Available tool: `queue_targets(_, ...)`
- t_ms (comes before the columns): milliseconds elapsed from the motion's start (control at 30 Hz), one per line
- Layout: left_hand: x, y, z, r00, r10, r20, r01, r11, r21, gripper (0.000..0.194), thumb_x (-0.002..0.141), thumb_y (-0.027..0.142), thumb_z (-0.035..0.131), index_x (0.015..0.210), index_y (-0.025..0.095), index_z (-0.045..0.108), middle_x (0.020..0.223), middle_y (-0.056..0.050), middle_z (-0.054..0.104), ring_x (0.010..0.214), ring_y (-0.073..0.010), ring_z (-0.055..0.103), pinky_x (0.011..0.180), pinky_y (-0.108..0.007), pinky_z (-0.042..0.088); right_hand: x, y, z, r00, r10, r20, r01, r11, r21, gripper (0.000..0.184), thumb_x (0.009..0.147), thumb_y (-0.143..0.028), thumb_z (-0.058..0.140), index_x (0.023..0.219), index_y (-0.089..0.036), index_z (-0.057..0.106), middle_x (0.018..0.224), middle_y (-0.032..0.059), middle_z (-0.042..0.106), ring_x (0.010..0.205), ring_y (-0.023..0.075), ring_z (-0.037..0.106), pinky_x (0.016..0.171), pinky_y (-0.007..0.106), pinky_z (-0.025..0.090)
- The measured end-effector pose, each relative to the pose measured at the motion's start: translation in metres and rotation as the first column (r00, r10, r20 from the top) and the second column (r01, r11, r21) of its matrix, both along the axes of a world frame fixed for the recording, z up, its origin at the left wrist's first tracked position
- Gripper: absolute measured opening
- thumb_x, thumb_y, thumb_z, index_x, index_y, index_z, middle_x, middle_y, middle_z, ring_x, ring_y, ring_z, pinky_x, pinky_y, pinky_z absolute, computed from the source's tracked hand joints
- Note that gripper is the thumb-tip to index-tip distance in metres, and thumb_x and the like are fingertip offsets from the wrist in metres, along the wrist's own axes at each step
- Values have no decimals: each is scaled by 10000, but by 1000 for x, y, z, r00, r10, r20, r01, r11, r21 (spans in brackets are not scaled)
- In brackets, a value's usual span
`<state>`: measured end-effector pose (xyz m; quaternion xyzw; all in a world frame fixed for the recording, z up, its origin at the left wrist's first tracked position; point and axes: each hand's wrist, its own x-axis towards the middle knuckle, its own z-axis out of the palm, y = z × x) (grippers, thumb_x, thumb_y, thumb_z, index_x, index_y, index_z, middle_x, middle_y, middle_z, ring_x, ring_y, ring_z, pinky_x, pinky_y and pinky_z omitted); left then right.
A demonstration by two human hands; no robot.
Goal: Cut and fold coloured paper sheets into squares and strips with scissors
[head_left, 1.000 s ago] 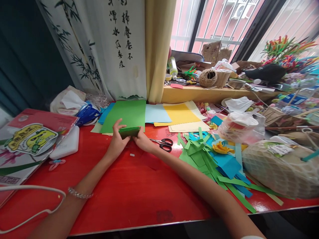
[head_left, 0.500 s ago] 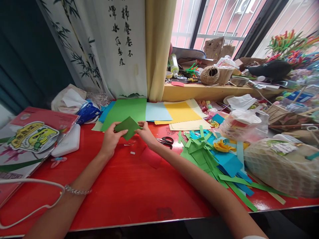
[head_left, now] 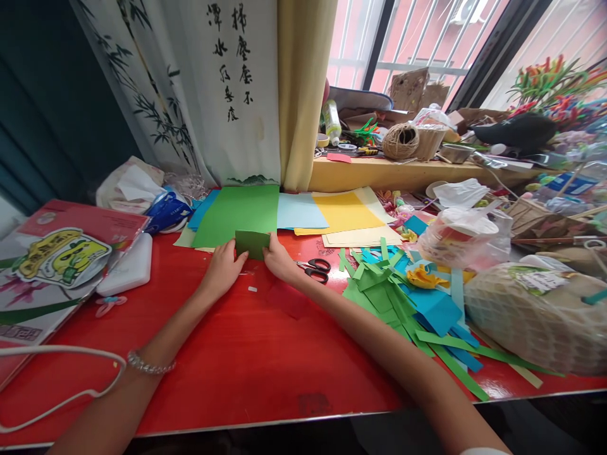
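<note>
Both hands are closed on a small green paper piece (head_left: 252,245): the left hand (head_left: 224,268) pinches its left edge, thumb in front, and the right hand (head_left: 281,259) grips its right edge. The piece is raised toward the viewer, just in front of a large green sheet (head_left: 241,212). Immediately right of the grip lie black-handled scissors (head_left: 317,268); farther right, a heap of cut paper strips (head_left: 393,287). Beyond these, a netted round item (head_left: 535,328) bears a label (head_left: 533,287), print too small to read. Left of the grip, a red package (head_left: 90,215) carries a yellow sticker (head_left: 64,256), lettering not legible. Behind the grip, a hanging cloth (head_left: 199,69) shows two columns of brushed characters, among them 潭, 水 and 痕.
</note>
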<state>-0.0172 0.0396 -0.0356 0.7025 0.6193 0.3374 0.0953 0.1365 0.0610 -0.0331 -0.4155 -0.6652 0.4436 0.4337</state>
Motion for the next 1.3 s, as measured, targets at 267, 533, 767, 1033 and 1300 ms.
queue_targets(267,5,-1,-3,993,8,-117,-15,998,-61,369,831,256,427,1144,91,531,977,-159,616,1003,-311,504,848,-418,404,-1,-3,2,994,-3,111,-3,998,60,189,828,-103,318,994,-192,319,840,52,496,758,185,498,760,370,446)
queue_targets(533,-8,-3,16,998,17,-64,-19,999,-35,230,835,337,467,970,175,559,835,-70,653,757,-230,600,636,-302,408,-1,-2,1,993,17,115,-27,996,83,190,825,-102,345,1000,-176,353,876,63,521,792,182,511,786,365,446)
queue_targets(767,-9,-7,26,997,-30,-64,28,999,-34,162,810,327,506,704,207,532,621,-23,602,634,-212,588,567,-282,373,-2,-5,2,997,-9,76,4,998,61,280,839,-134,350,1117,-156,334,990,101,541,897,195,534,843,380,448)
queue_targets(1033,-16,-5,23,991,-94,-97,93,996,-17,586,823,272,473,1385,212,317,804,-50,657,749,-241,637,653,-311,447,-2,-2,-3,996,26,82,-32,997,73,203,789,-102,390,956,-210,424,970,56,568,923,210,536,860,398,447)
queue_targets(1300,-18,-4,23,982,-108,-154,106,994,-20,435,851,294,424,1281,247,465,827,-54,665,780,-251,633,664,-305,436,-6,-4,-7,997,14,81,-24,992,127,262,752,-53,385,966,-182,464,953,72,568,901,218,537,859,410,439)
